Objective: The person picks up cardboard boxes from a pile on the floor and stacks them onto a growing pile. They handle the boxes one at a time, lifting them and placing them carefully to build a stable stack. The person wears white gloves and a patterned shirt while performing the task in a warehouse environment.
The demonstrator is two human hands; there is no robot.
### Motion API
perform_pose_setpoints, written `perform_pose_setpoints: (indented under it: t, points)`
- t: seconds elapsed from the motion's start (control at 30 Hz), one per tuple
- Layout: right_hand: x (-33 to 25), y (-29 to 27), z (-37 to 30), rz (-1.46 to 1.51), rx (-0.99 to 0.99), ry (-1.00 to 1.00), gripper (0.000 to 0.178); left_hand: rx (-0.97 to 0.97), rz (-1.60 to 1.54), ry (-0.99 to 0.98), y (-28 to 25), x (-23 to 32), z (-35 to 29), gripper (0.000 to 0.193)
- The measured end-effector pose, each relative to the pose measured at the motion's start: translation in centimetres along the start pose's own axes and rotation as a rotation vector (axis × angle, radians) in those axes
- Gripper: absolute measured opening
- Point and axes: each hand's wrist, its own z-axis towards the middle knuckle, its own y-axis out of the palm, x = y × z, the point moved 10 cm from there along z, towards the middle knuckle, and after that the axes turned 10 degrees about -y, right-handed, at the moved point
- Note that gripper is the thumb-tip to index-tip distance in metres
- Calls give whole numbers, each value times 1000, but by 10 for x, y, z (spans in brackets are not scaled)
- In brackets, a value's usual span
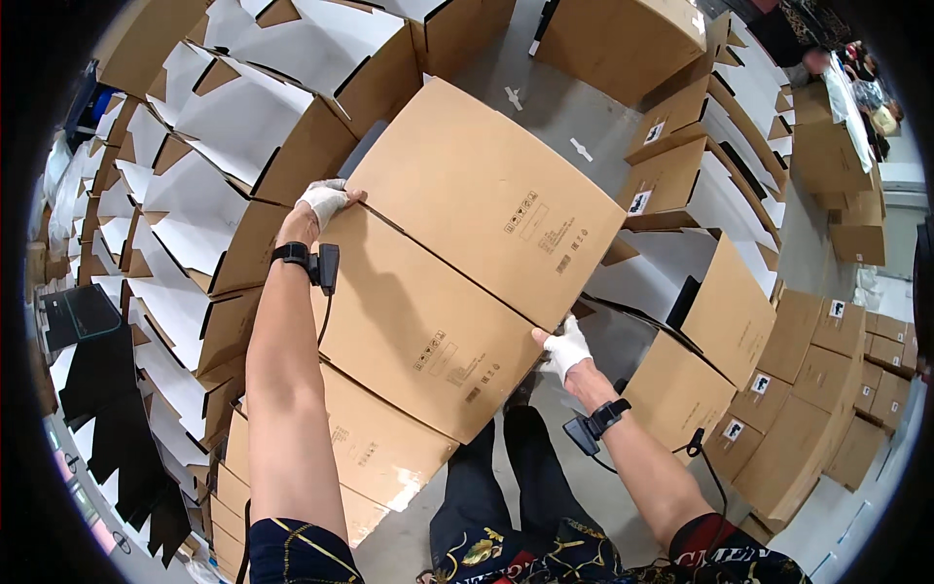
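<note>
A large flattened cardboard box (457,263) is held up in front of the body, tilted, its two broad panels meeting along a crease that runs from upper left to lower right. The left hand (324,201), in a white glove, is closed on the box's upper left edge at the end of that crease. The right hand (564,348), also gloved, is clamped on the lower right edge at the crease's other end. A black device (327,268) is strapped at the left wrist, and a second black wrist device (592,426) sits at the right wrist.

As a judgement, the work is at an early stage: the box is lifted and gripped at both ends, but it is still flat, no flaps are raised and no bottom is formed. Below the held box, more flat cartons (370,453) lie stacked and untouched. To the left of the held box, rows of opened boxes with white inserts (233,117) are lined up. To its right, further opened boxes (710,195) and closed cartons (817,389) are stacked.
</note>
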Motion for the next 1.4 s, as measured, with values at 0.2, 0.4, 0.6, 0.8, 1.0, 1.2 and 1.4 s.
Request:
perform_pose_setpoints:
  t: [0.2,0.4,0.6,0.8,1.0,1.2,1.4]
  points:
    - [6,-30,2,92,16,-20,70,111,106,-9,38,55,-42,54]
    - [8,-77,-16,371,10,-29,56,169,214,273,127,171,-150,47]
    - [-19,-79,-13,631,-170,-186,52,406,597,601,173,312,-298,44]
    - [-97,-41,-59,661,-191,-370,60,535,525,844,144,386,-471,40]
    - [-143,-78,-177,835,-117,-648,54,502,628,1214,193,440,-665,19]
    - [-110,-132,-351,914,40,-773,45,50,463,1270,251,414,-779,19]
    - [-8,-170,-457,1003,261,-627,50,-25,584,1429,295,350,-902,10]
